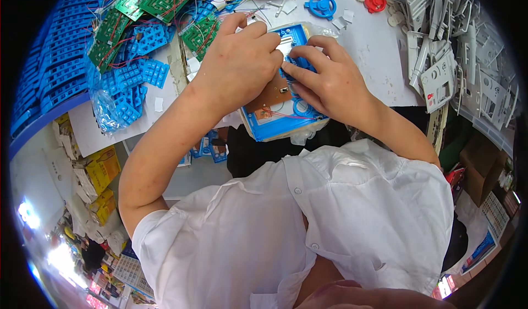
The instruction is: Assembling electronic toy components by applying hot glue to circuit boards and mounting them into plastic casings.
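Note:
A blue plastic housing (278, 128) rests in a pale frame at the near edge of the table. A brown circuit board (267, 101) lies inside it with thin red wires. My left hand (242, 61) is closed over the housing's far left part, fingers curled, with their tips hidden behind the knuckles. From the other side my right hand (330, 81) reaches in. Its bent fingertips meet near the housing's middle, by the board's upper edge; what they pinch is too small to make out. A blue ring (301, 107) shows below my right fingers.
Green circuit boards (165, 1) with red wires lie over blue keypad parts (129, 75) at the left. Stacked blue parts (49, 61) fill the far left. Grey-white plastic casings (437, 72) crowd the right. A blue round part (320, 5) and a red one (375, 1) lie beyond the housing.

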`<state>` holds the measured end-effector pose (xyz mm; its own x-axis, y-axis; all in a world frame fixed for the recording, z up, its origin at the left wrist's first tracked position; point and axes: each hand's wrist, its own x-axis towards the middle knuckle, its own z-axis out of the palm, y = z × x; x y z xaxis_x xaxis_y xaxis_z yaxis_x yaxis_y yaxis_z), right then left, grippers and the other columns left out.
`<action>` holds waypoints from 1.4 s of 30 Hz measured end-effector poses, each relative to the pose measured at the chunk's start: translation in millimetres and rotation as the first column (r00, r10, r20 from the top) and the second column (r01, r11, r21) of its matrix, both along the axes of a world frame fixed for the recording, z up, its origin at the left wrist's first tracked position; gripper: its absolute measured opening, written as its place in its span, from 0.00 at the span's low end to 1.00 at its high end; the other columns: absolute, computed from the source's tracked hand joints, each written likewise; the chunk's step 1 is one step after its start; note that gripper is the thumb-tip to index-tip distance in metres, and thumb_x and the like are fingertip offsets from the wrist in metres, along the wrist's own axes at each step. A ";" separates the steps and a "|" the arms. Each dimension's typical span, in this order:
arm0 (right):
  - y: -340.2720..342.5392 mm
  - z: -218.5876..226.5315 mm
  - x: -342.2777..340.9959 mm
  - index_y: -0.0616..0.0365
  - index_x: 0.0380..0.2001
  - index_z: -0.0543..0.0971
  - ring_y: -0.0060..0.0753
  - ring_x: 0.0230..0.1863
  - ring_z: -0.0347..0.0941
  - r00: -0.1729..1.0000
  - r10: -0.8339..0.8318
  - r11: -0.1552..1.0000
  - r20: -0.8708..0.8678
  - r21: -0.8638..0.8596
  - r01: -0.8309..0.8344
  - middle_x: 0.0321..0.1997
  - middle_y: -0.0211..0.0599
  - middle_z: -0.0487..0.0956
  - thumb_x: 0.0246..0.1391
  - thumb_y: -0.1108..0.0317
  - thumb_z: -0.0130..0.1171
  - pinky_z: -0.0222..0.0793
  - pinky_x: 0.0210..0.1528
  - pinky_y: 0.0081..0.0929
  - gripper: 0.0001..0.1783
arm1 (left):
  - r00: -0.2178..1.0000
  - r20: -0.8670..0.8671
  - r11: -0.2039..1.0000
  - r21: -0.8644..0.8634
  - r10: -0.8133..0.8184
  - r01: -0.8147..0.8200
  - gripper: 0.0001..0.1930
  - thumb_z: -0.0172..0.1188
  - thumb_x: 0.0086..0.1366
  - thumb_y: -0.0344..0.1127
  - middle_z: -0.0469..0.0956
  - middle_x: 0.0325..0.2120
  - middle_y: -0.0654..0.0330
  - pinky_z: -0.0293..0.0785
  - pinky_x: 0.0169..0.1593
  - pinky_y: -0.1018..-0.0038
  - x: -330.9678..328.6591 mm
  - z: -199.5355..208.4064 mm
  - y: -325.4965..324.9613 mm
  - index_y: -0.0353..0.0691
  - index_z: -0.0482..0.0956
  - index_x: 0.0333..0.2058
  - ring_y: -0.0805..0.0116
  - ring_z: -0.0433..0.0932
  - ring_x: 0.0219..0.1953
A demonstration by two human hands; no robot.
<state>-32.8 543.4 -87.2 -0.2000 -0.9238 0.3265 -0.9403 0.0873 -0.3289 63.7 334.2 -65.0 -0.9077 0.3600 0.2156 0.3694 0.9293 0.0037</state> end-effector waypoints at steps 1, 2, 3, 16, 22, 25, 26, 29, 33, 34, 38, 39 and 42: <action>0.2 -1.4 -0.3 0.54 0.45 0.84 0.49 0.57 0.70 1.000 0.000 1.000 0.014 -0.008 0.000 0.51 0.36 0.79 0.48 0.68 0.70 0.73 0.52 0.42 0.18 | 1.000 0.012 1.000 -0.005 -0.012 0.012 0.03 0.60 0.56 0.34 0.75 0.32 0.66 0.67 0.59 0.57 -0.5 0.3 -0.3 0.46 0.80 0.29 0.65 0.76 0.43; 0.0 -3.1 -1.2 0.54 0.45 0.84 0.49 0.57 0.70 1.000 0.000 1.000 0.028 -0.016 0.001 0.51 0.37 0.79 0.48 0.68 0.70 0.73 0.52 0.42 0.18 | 0.999 0.022 0.999 -0.029 -0.028 0.028 0.03 0.60 0.56 0.34 0.75 0.32 0.66 0.67 0.60 0.57 -1.5 1.4 -0.6 0.46 0.81 0.30 0.65 0.76 0.43; 0.2 -4.6 -2.1 0.54 0.45 0.84 0.50 0.57 0.70 0.999 0.000 1.000 0.042 -0.024 0.001 0.51 0.37 0.79 0.47 0.68 0.70 0.74 0.52 0.42 0.19 | 0.999 0.033 0.998 -0.053 -0.043 0.045 0.04 0.60 0.56 0.34 0.75 0.33 0.67 0.67 0.60 0.58 -3.0 3.3 -1.1 0.46 0.82 0.30 0.66 0.76 0.44; 28.8 29.2 -38.4 0.48 0.57 0.83 0.49 0.60 0.67 0.985 -0.142 0.988 0.096 -0.052 0.147 0.59 0.38 0.77 0.47 0.72 0.69 0.71 0.56 0.41 0.29 | 0.950 0.254 0.950 -0.205 -0.179 0.234 0.07 0.61 0.57 0.36 0.77 0.36 0.69 0.66 0.61 0.64 -19.0 14.7 8.8 0.47 0.88 0.30 0.68 0.74 0.46; 38.7 34.6 -43.9 0.47 0.56 0.83 0.47 0.60 0.67 0.982 -0.164 0.985 0.090 -0.042 0.169 0.60 0.36 0.78 0.47 0.73 0.69 0.71 0.54 0.40 0.29 | 0.948 0.242 0.945 -0.199 -0.209 0.259 0.06 0.62 0.55 0.37 0.76 0.32 0.66 0.66 0.55 0.68 -21.2 14.3 21.0 0.46 0.87 0.26 0.67 0.73 0.43; 39.6 35.1 -44.7 0.47 0.55 0.84 0.47 0.60 0.67 0.983 -0.160 0.985 0.094 -0.049 0.166 0.60 0.36 0.78 0.47 0.72 0.70 0.72 0.54 0.40 0.28 | 0.952 0.225 0.903 -0.329 -0.209 0.276 0.06 0.62 0.55 0.37 0.75 0.32 0.66 0.66 0.54 0.68 -15.3 8.4 31.7 0.45 0.87 0.25 0.67 0.73 0.43; 39.6 35.4 -45.0 0.47 0.55 0.84 0.46 0.60 0.67 0.983 -0.160 0.985 0.094 -0.051 0.165 0.60 0.36 0.78 0.47 0.72 0.70 0.72 0.54 0.40 0.28 | 0.949 0.244 0.897 -0.345 -0.198 0.276 0.06 0.62 0.56 0.36 0.75 0.32 0.66 0.66 0.53 0.68 -14.6 10.3 35.0 0.45 0.87 0.26 0.67 0.74 0.43; 39.9 36.3 -47.0 0.47 0.54 0.84 0.46 0.61 0.68 0.985 -0.141 0.988 0.096 -0.052 0.146 0.60 0.35 0.78 0.46 0.72 0.70 0.72 0.54 0.39 0.27 | 0.946 0.296 0.909 -0.343 -0.134 0.236 0.06 0.61 0.57 0.35 0.76 0.32 0.65 0.67 0.53 0.68 -16.2 16.6 38.8 0.44 0.86 0.27 0.66 0.75 0.43; 39.2 34.5 -48.7 0.49 0.53 0.85 0.45 0.60 0.68 0.986 -0.147 0.987 0.073 -0.059 0.151 0.59 0.35 0.78 0.46 0.72 0.70 0.72 0.54 0.39 0.26 | 0.945 0.326 0.979 -0.186 -0.018 0.083 0.05 0.62 0.59 0.35 0.79 0.32 0.63 0.69 0.51 0.65 -28.2 15.6 24.2 0.43 0.85 0.30 0.62 0.79 0.41; 39.9 34.9 -50.5 0.50 0.52 0.85 0.46 0.60 0.68 0.987 -0.143 0.988 0.073 -0.055 0.147 0.59 0.36 0.78 0.46 0.72 0.70 0.72 0.54 0.39 0.26 | 0.945 0.326 0.989 -0.138 -0.004 0.051 0.05 0.62 0.59 0.35 0.79 0.32 0.62 0.70 0.49 0.64 -31.8 11.7 18.9 0.43 0.85 0.31 0.61 0.81 0.40; 38.3 32.7 -51.9 0.51 0.51 0.85 0.47 0.59 0.69 0.990 -0.101 0.993 0.099 -0.056 0.106 0.58 0.36 0.78 0.46 0.72 0.70 0.72 0.55 0.40 0.25 | 0.857 0.511 0.997 -0.058 0.070 -0.047 0.06 0.66 0.59 0.38 0.82 0.30 0.58 0.76 0.42 0.60 -45.4 13.9 9.4 0.43 0.86 0.31 0.56 0.83 0.36; 37.2 30.0 -50.7 0.51 0.51 0.84 0.48 0.58 0.69 0.991 -0.085 0.994 0.107 -0.061 0.092 0.58 0.37 0.78 0.46 0.72 0.70 0.72 0.55 0.41 0.25 | 0.837 0.537 0.995 -0.056 0.105 -0.089 0.07 0.67 0.59 0.38 0.83 0.29 0.57 0.77 0.40 0.60 -49.1 18.1 10.1 0.43 0.86 0.31 0.55 0.84 0.35; 32.0 18.2 -42.0 0.51 0.49 0.84 0.49 0.58 0.69 0.992 -0.042 0.996 0.115 -0.074 0.051 0.56 0.37 0.78 0.45 0.71 0.71 0.73 0.55 0.41 0.23 | 0.793 0.593 0.989 -0.051 0.139 -0.136 0.08 0.69 0.58 0.40 0.84 0.26 0.54 0.79 0.37 0.60 -61.9 20.1 4.5 0.42 0.86 0.29 0.53 0.84 0.33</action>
